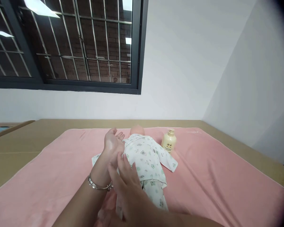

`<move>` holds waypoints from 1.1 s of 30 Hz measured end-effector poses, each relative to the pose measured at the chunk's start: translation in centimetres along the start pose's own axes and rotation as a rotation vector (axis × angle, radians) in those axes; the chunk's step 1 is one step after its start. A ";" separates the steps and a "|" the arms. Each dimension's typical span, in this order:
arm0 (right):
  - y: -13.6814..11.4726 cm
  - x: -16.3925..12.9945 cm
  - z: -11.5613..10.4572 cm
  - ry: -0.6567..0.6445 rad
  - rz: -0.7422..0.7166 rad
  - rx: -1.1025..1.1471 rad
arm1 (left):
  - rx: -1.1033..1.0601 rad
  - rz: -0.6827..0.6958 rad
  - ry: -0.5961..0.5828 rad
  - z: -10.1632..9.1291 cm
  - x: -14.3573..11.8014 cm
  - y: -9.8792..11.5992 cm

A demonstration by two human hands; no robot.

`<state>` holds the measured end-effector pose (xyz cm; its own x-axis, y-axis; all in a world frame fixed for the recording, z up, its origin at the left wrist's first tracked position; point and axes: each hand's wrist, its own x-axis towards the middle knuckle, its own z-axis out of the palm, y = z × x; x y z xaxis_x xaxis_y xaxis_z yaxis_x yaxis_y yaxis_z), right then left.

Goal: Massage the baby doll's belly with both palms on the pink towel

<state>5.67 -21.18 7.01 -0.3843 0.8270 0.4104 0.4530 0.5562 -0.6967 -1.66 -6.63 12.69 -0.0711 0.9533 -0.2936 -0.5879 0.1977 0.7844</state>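
Left hand (pixel 112 145), silver bracelet (pixel 98 186) at the wrist, is open, palm up, above the left side of the baby doll in a white printed cotton suit (pixel 145 160). Right hand (pixel 125 181) is open, fingers resting on the left wrist, gripping nothing. Doll lies face-up on the pink towel (pixel 215 176) covering the tabletop. Pale yellow plastic pump bottle (pixel 168 141) stands just right of the doll's shoulder.

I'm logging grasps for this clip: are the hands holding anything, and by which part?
Nothing is held. The left hand, palm up, hovers over the doll; the right hand's fingers rest on the left palm's heel.
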 end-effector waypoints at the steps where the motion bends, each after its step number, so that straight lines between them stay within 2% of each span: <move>1: 0.9 0.6 -0.7 0.011 -0.018 -0.056 | -0.028 -0.016 0.013 -0.3 0.7 0.1; 3: 3.6 2.2 -1.8 0.082 -0.046 -0.160 | -0.076 -0.023 -0.012 -0.5 2.3 -0.4; 5: 7.2 4.0 -2.6 0.204 0.016 -0.279 | -0.049 0.063 -0.049 -0.4 4.1 -1.9; 8: 12.7 6.6 -3.6 0.203 0.063 -0.459 | 0.243 0.358 -0.056 -0.1 6.7 -5.6; 10: 15.4 7.6 -4.7 0.143 -0.005 -0.500 | 0.481 0.512 -0.088 -0.3 8.0 -8.1; 12: 17.2 7.9 -5.7 0.107 -0.056 -0.487 | 0.636 0.626 -0.128 -1.0 8.7 -9.9; 14: 17.9 7.4 -6.1 0.115 -0.046 -0.491 | 0.731 0.717 -0.167 -1.8 8.8 -10.8; 19: 16.7 5.3 -4.0 0.245 0.276 -0.662 | 0.879 0.860 -0.233 -3.5 8.1 -11.0; 21: 15.8 5.2 -3.1 0.196 0.224 -0.696 | 0.875 0.887 -0.226 -3.8 7.9 -11.0; 23: 15.3 5.8 -3.0 0.121 0.077 -0.664 | 0.862 0.907 -0.222 -3.9 7.9 -11.1; 26: 15.9 7.3 -4.3 0.032 -0.076 -0.528 | 0.874 0.923 -0.247 -4.1 8.0 -11.1; 28: 16.9 7.8 -5.2 0.044 -0.109 -0.450 | 0.916 0.943 -0.299 -4.4 8.0 -11.1; 30: 17.7 7.7 -5.4 0.099 -0.070 -0.427 | 0.966 0.964 -0.361 -4.9 8.0 -11.1; 33: 17.8 6.6 -4.5 0.220 0.148 -0.506 | 1.018 0.965 -0.395 -5.6 8.0 -11.2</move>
<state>14.87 -5.44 -0.07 -0.1349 0.8666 0.4805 0.8389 0.3579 -0.4100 -0.21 -2.47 -1.51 0.2207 0.7726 0.5953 0.3845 -0.6299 0.6748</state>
